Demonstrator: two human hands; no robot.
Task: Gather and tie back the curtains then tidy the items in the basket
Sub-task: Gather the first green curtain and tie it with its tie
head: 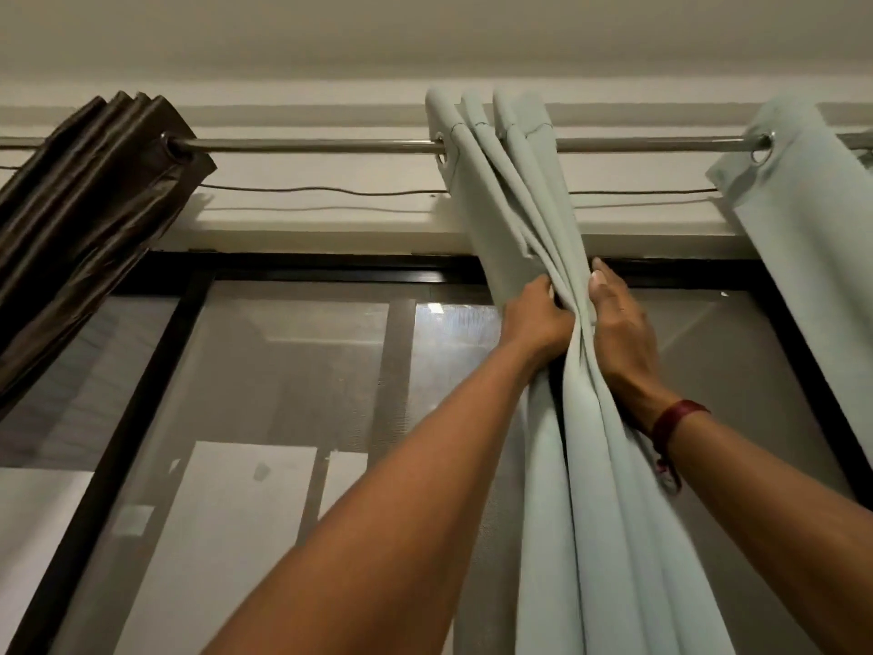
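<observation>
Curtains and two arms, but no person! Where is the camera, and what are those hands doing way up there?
The camera sits on the person's head, so you see only their arms reaching up. Both hands bunch the pale green curtain together below the metal rod. The left hand grips the folds from one side; the right hand, with a red wristband, wraps them from the other. A brown curtain hangs gathered at the left, and another pale green panel hangs at the right. Behind is a dark-framed window.

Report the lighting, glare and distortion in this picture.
Head view: dim, warm indoor light; the curtain rod casts soft shadow bands on the wall; a pale glare patch on the window glass; wide-angle bowing of the rod; focus sharp on both hands.
</observation>
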